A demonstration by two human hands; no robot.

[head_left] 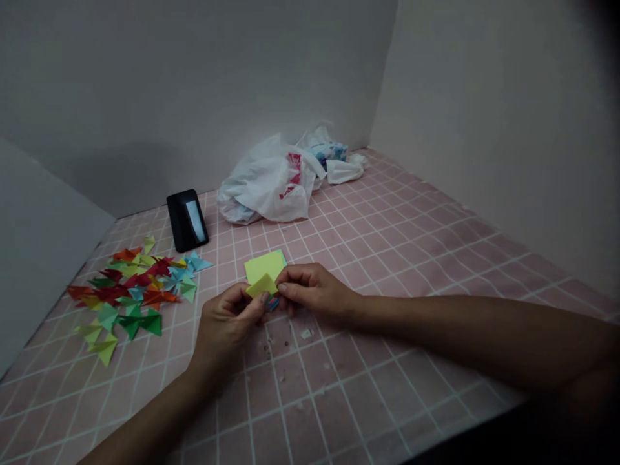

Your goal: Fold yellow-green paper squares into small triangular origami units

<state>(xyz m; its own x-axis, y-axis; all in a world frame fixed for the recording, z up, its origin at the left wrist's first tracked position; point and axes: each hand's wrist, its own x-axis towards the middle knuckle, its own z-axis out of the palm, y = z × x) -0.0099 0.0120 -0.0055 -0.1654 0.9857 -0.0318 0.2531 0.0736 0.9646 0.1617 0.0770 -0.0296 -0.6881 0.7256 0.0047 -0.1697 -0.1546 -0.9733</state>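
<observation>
My left hand (227, 323) and my right hand (314, 289) meet over the pink tiled surface (387, 271), both pinching a small folded yellow paper piece (262, 285). The fingers of each hand are closed on its edges. Just behind it lies a small stack of square paper sheets (265, 265), yellow-green on top with a blue edge showing beneath. A bit of blue paper peeks out under my fingers.
A heap of folded paper triangles (130, 290) in red, green, yellow, orange and blue lies at the left. A black phone (186, 219) leans near the back wall. White plastic bags (276, 181) and a crumpled tissue (343, 170) sit in the corner. Grey walls enclose three sides.
</observation>
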